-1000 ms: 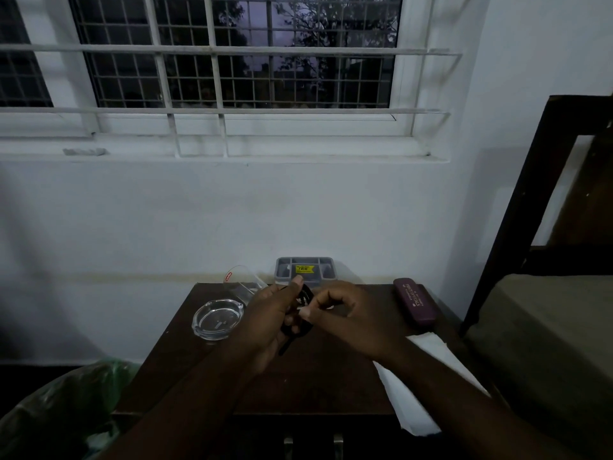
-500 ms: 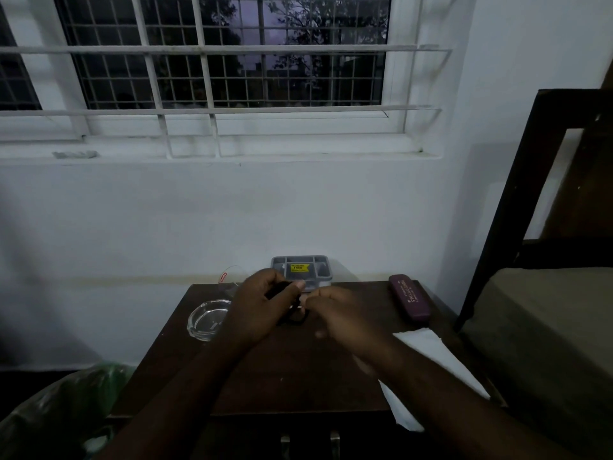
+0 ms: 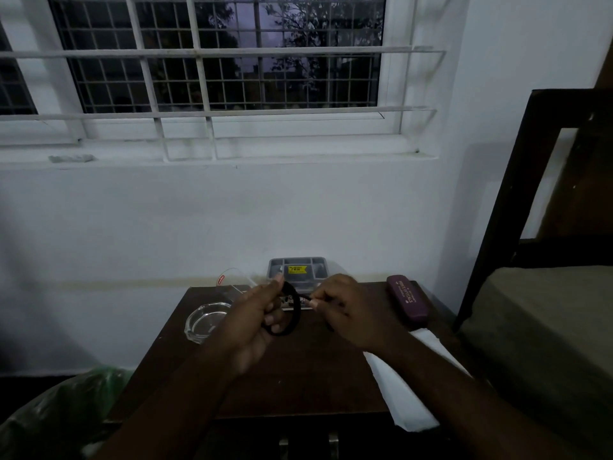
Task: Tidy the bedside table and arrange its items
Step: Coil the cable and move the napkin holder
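Hands meet above the middle of the dark brown wooden bedside table [image 3: 298,386]. My left hand [image 3: 255,323] has its fingers curled round a black looped band [image 3: 292,313], thumb on top. My right hand [image 3: 345,310] pinches one end of the same band between thumb and forefinger; what kind of band it is I cannot tell in this light. At ten o'clock of my hands lies a clear glass ashtray [image 3: 205,318] on the tabletop. At twelve o'clock, against the wall, stands a grey plastic compartment tray with a yellow label [image 3: 297,268]. At two o'clock lies a maroon oblong spectacle case [image 3: 408,303]. At four o'clock a white folded paper [image 3: 404,393] overhangs the table's right edge.
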Demonstrator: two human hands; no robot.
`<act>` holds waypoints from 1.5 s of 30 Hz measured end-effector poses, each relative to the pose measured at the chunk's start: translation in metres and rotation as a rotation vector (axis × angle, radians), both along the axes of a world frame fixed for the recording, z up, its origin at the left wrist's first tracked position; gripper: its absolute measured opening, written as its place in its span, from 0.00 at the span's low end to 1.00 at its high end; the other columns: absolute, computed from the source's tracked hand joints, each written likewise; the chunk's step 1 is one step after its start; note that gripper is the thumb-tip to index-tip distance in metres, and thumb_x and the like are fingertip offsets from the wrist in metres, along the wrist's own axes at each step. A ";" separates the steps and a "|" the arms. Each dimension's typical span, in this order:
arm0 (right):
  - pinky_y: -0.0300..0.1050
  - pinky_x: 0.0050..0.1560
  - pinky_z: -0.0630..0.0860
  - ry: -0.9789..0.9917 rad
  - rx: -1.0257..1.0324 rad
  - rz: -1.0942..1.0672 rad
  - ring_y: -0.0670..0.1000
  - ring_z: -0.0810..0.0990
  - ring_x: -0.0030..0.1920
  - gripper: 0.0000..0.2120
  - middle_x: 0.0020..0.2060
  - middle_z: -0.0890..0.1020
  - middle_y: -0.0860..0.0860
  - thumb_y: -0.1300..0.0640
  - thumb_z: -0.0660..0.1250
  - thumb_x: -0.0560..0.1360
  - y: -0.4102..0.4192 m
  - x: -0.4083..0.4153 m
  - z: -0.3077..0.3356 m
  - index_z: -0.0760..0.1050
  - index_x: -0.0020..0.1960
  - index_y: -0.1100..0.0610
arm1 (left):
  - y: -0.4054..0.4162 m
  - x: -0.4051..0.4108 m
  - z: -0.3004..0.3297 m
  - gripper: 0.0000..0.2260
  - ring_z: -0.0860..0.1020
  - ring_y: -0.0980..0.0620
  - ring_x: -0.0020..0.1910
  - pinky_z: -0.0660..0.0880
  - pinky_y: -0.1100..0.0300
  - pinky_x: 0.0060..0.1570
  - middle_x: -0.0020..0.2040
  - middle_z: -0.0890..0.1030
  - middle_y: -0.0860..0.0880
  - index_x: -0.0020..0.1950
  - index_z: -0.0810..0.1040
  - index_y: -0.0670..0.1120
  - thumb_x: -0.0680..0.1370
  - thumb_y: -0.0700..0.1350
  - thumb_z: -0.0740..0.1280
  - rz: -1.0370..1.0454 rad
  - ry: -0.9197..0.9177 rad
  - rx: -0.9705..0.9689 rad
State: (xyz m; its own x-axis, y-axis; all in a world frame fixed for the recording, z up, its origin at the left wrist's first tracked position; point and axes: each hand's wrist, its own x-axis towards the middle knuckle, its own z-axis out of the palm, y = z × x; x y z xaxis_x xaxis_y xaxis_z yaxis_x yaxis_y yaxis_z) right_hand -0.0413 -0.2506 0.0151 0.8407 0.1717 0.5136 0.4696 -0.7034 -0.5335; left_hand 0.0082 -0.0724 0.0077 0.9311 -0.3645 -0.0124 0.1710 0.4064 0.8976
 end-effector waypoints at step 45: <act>0.57 0.60 0.74 0.894 1.268 0.599 0.51 0.82 0.50 0.10 0.42 0.83 0.52 0.62 0.69 0.72 -0.003 0.006 -0.019 0.79 0.53 0.59 | 0.010 0.014 -0.022 0.09 0.82 0.61 0.40 0.75 0.69 0.40 0.39 0.85 0.59 0.52 0.84 0.54 0.76 0.43 0.71 0.226 -0.995 0.617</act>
